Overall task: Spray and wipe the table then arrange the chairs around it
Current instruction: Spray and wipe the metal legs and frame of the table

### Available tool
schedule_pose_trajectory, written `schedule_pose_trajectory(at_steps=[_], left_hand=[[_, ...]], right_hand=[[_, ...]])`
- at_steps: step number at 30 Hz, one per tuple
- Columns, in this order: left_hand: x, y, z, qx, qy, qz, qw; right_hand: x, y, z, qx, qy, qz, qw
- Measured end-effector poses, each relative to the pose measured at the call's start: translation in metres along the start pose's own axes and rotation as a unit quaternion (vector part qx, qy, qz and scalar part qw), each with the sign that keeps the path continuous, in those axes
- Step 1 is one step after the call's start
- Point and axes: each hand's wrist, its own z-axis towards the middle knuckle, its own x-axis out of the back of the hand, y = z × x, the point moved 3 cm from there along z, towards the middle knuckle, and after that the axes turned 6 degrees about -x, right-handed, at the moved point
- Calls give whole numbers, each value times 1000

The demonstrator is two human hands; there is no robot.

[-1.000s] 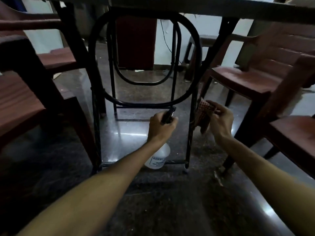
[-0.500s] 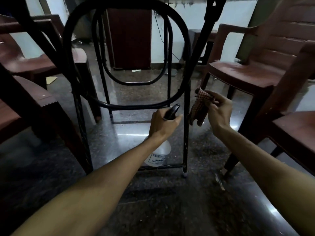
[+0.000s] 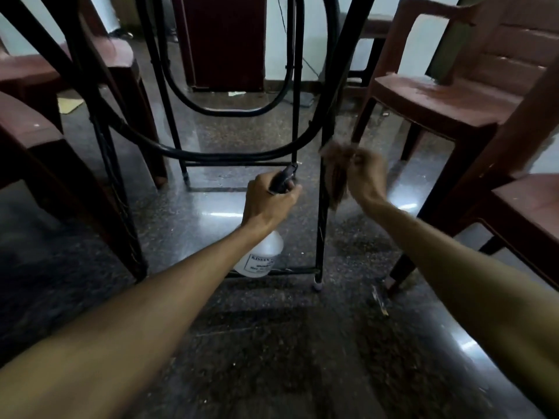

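I look under the table at its black metal leg frame (image 3: 323, 207). My left hand (image 3: 267, 201) grips the black trigger head of a clear spray bottle (image 3: 260, 258), whose labelled body hangs below the wrist. My right hand (image 3: 364, 176) holds a checked cloth (image 3: 335, 176), blurred, right against the upright leg of the frame. Brown plastic chairs stand on both sides: one at the right (image 3: 447, 98), another at the near right (image 3: 532, 213), two at the left (image 3: 39, 137).
A dark wooden cabinet (image 3: 223, 40) stands against the far white wall. The polished stone floor (image 3: 272, 343) shows light reflections and some litter near the right chair's leg. A yellowish scrap (image 3: 69, 104) lies on the floor at the left.
My view has dropped lower under the table, so the tabletop is out of sight. My right hand with the cloth is now blurred against the leg. My left hand keeps the bottle.
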Motion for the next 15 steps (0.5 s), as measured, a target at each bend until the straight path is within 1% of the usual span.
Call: schedule_pose_trajectory(at_steps=[2,4,5,7,8,10,12,13,15], left_hand=[[-1,-6,-1,9,-2,-4,1000],[-3,-12,-4,16,-9,-11,1000],[-4,-14,-6,20,-11,-14,1000],[-6,-17,-10,20,-16,-14,1000],[-6,-18,-10,20,-16,-15,1000],[-7,-19,-9,21,-14,-23,999],[-8,-19,-7,17,-10,-29,999],[-9,-18,-6,13,-11,-29,999],[-10,-18,-6,3,-9,-21,1000]], right_hand=[[4,-22,15,57,51,23,997],[-1,-28,12,80,74,0,994],[-4,-18,5,77,65,-24,995],[-4,6,-10,49,19,-69,996],[-3,13,-11,32,10,-80,996],[2,7,2,38,36,-64,997],[3,-15,18,85,75,-7,993],[2,-21,19,96,82,7,992],[-2,-9,9,88,64,-27,994]])
